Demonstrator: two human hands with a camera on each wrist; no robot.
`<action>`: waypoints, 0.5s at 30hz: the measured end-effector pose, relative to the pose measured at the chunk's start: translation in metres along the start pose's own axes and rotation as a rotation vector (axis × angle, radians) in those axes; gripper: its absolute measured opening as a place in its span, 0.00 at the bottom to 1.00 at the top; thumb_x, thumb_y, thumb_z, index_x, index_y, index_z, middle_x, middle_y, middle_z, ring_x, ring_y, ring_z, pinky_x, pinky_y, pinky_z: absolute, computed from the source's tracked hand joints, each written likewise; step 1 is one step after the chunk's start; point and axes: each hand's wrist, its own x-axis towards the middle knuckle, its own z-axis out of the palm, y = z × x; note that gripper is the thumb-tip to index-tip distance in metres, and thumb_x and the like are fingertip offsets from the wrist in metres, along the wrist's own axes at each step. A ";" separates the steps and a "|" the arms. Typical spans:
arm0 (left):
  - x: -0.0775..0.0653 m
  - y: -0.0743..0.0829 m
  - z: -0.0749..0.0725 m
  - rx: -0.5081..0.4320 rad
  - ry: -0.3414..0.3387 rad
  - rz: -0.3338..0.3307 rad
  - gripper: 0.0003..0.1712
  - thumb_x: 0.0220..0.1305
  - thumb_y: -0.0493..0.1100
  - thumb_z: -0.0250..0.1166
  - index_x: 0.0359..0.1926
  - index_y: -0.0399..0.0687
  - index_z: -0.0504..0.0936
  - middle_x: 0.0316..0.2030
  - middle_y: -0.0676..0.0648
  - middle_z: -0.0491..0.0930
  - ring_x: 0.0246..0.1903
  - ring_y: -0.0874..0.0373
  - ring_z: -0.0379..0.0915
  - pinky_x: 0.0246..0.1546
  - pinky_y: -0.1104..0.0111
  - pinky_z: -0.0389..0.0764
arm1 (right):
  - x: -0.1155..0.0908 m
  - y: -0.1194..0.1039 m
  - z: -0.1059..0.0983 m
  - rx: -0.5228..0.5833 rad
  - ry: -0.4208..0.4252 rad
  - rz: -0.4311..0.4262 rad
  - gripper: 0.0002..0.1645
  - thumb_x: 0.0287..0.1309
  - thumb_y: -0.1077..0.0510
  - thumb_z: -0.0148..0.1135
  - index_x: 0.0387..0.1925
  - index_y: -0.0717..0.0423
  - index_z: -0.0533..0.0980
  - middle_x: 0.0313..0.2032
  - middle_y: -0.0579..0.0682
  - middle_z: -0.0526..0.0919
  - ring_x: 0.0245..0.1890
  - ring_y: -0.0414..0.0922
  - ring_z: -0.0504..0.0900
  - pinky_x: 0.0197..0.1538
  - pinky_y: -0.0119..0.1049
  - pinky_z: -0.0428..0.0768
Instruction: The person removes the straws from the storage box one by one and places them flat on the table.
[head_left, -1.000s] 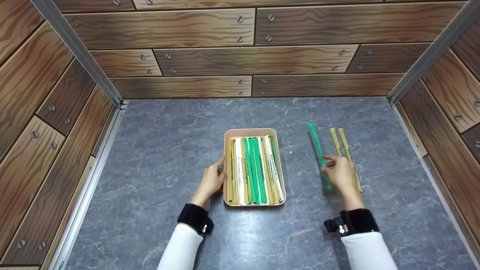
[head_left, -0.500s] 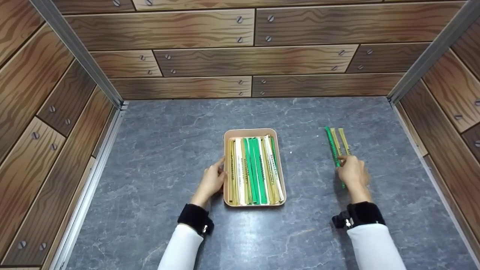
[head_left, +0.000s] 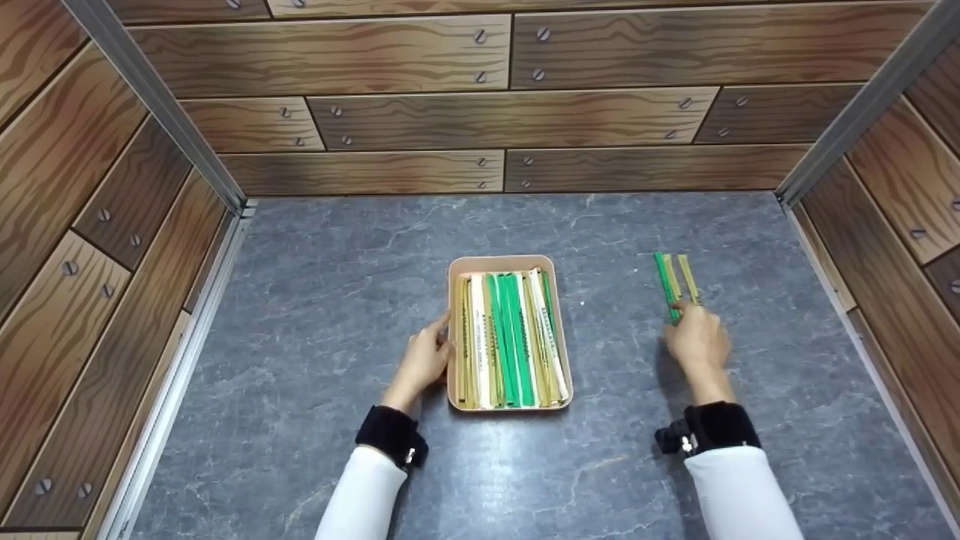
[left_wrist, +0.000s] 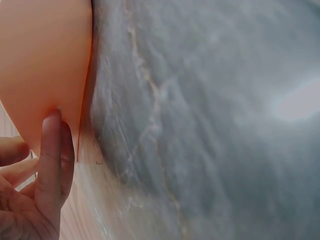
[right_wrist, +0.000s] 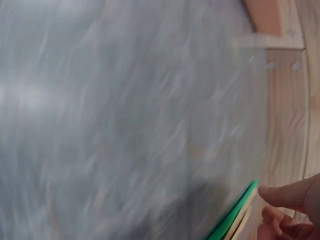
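1. Tray's nine o'clock: the left hand (head_left: pixel 426 358) is resting straight fingertips against the wall of a peach-coloured tray (head_left: pixel 501 264). Touching only; not clamping.
2. Clock centre: the tray is carrying green, white and gold stick packets (head_left: pixel 511 341), many printed, running roughly twelve to six. Walls are looking thin, likely stiff and smooth. Loaded, it is probably weighing far more than any single packet; both long sides are offering the surest hold.
3. Two o'clock: a green stick packet (head_left: pixel 664 279) is lying just beside two gold stick packets (head_left: pixel 689 278), far ends pointing towards eleven. Each is probably feeling light, bendable and slightly slick; creasing is likelier than breaking. Mid-length is looking best for pinching across the narrow width.
4. Three o'clock: the right hand (head_left: pixel 697 341) is hiding their near ends. Fingers are bending loosely, tips standing apart, nothing showing between.
5. Views: left wrist is showing fingertips meeting the tray's outer wall, which the head view is partly hiding. Right wrist is showing the fingertip gap beside green and gold edges, the tabletop blurring there. Only the head view is showing the tray's contents.
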 end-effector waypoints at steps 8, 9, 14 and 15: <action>0.000 0.001 0.001 -0.011 -0.007 -0.004 0.32 0.64 0.31 0.61 0.69 0.36 0.67 0.28 0.43 0.82 0.24 0.56 0.76 0.28 0.64 0.80 | -0.026 -0.051 0.014 0.153 0.051 -0.275 0.22 0.54 0.66 0.65 0.53 0.65 0.79 0.33 0.58 0.84 0.28 0.52 0.82 0.31 0.47 0.80; 0.000 0.001 0.001 -0.011 -0.005 -0.004 0.32 0.64 0.31 0.61 0.69 0.36 0.67 0.28 0.43 0.82 0.24 0.57 0.76 0.27 0.64 0.80 | -0.030 -0.060 0.017 0.170 0.042 -0.304 0.22 0.54 0.67 0.66 0.52 0.66 0.79 0.32 0.58 0.84 0.28 0.51 0.82 0.31 0.46 0.80; 0.000 0.001 0.000 0.003 0.004 0.015 0.31 0.64 0.30 0.61 0.68 0.35 0.68 0.26 0.43 0.82 0.21 0.57 0.74 0.24 0.64 0.78 | -0.053 -0.101 0.038 0.252 -0.047 -0.409 0.23 0.53 0.68 0.68 0.52 0.65 0.79 0.31 0.55 0.84 0.27 0.47 0.82 0.31 0.40 0.82; 0.000 0.000 0.000 0.005 0.003 0.017 0.31 0.64 0.30 0.61 0.68 0.34 0.68 0.26 0.42 0.82 0.20 0.58 0.74 0.23 0.64 0.78 | -0.058 -0.108 0.042 0.253 -0.054 -0.427 0.23 0.52 0.68 0.68 0.52 0.65 0.79 0.32 0.54 0.84 0.27 0.46 0.81 0.30 0.38 0.82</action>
